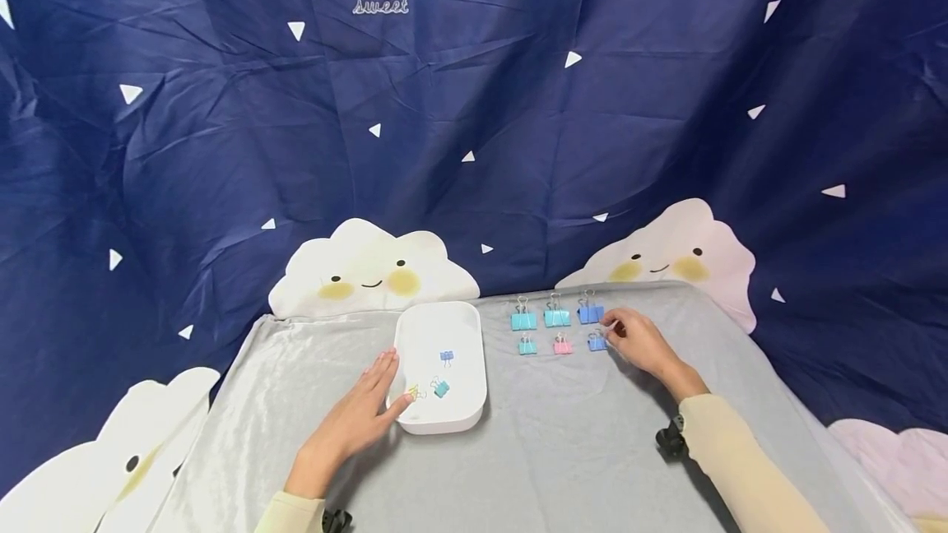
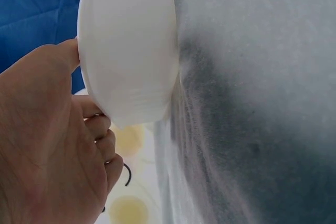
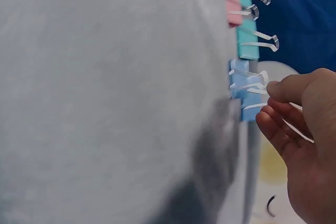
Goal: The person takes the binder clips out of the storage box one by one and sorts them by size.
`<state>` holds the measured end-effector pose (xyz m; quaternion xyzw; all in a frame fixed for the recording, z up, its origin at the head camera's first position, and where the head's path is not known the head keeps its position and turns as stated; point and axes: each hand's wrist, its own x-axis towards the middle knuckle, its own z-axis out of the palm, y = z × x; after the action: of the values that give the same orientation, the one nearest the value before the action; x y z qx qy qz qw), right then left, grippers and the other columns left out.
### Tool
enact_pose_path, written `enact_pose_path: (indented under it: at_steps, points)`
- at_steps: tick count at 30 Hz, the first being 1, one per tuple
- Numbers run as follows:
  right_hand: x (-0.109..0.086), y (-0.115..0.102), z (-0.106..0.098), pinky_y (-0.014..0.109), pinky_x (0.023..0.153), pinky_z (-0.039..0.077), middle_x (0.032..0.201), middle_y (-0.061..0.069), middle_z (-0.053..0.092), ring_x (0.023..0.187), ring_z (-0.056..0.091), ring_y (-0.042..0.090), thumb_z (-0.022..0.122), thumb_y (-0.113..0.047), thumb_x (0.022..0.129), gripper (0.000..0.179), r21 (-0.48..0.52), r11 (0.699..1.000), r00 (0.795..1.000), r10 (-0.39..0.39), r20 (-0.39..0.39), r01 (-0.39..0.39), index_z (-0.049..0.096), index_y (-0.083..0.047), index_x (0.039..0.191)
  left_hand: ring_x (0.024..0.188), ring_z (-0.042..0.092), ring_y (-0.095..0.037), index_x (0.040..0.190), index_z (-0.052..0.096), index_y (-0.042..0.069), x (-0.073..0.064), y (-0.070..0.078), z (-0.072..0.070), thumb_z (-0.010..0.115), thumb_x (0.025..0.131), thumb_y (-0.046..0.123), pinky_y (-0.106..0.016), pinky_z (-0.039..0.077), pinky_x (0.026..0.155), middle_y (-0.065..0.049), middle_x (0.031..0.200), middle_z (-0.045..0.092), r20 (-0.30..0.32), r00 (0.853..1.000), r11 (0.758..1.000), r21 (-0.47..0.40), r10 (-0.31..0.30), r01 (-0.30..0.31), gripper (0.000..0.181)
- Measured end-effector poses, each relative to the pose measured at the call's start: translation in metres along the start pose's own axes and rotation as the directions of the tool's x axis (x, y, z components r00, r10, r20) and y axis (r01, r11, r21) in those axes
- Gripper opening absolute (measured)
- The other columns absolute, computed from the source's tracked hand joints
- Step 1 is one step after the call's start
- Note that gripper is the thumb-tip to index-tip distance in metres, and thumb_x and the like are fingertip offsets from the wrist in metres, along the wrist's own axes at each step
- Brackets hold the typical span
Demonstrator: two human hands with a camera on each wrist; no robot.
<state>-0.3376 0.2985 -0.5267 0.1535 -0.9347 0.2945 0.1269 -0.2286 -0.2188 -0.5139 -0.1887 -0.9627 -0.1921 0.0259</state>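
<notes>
My left hand [image 1: 361, 408] rests on the left rim of a white rounded tray [image 1: 474, 352], fingers extended, thumb over the near-left edge. In the left wrist view the fingertips touch the tray's wall [image 2: 131, 51]. Inside lie a small blue binder clip [image 1: 447, 356], a teal one [image 1: 441, 388] and a yellow one [image 1: 414, 392] by the thumb. My right hand [image 1: 640, 340] is at the right end of two rows of binder clips. Its thumb tip is right at the handles of a small blue binder clip [image 3: 239, 80], fingers slightly apart. A larger blue clip [image 1: 591, 314] stands behind.
Two large teal clips [image 1: 523, 321] [image 1: 558, 317] fill out the back row. The front row has a small teal clip [image 1: 527, 347] and a pink one [image 1: 563, 347]. Grey cloth [image 1: 548, 442] covers the table; a navy curtain [image 1: 444, 187] hangs behind its far edge.
</notes>
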Motion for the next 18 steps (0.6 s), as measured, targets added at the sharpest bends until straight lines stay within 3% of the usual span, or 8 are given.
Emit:
enact_pose_path:
  at_steps: [12,18]
  points:
    - [0.022,-0.061,-0.005,0.031,0.073,0.061,0.103,0.011,0.074,0.084,0.069,0.016,0.075,0.001,0.093,0.018,0.028,0.981,0.981,-0.193,-0.002,0.193,0.075,-0.002,0.110,0.164,0.023,-0.035,0.167,0.026,-0.001,-0.001,0.000,-0.001,0.053,0.110,0.051,-0.053,0.023,0.135,-0.015,0.177,0.022,0.005,1.000,1.000,-0.002,0.002,-0.002,0.082]
    - [0.033,-0.101,-0.003,0.034,0.077,0.062,0.109,0.008,0.075,0.089,0.070,0.018,0.075,-0.003,0.096,0.017,0.034,0.964,0.963,-0.266,0.052,0.265,0.077,-0.007,0.112,0.164,0.024,-0.035,0.167,0.027,-0.001,0.000,0.000,-0.001,0.053,0.109,0.051,-0.053,0.023,0.135,-0.015,0.177,0.022,0.003,1.000,1.000,-0.002,0.003,-0.003,0.082]
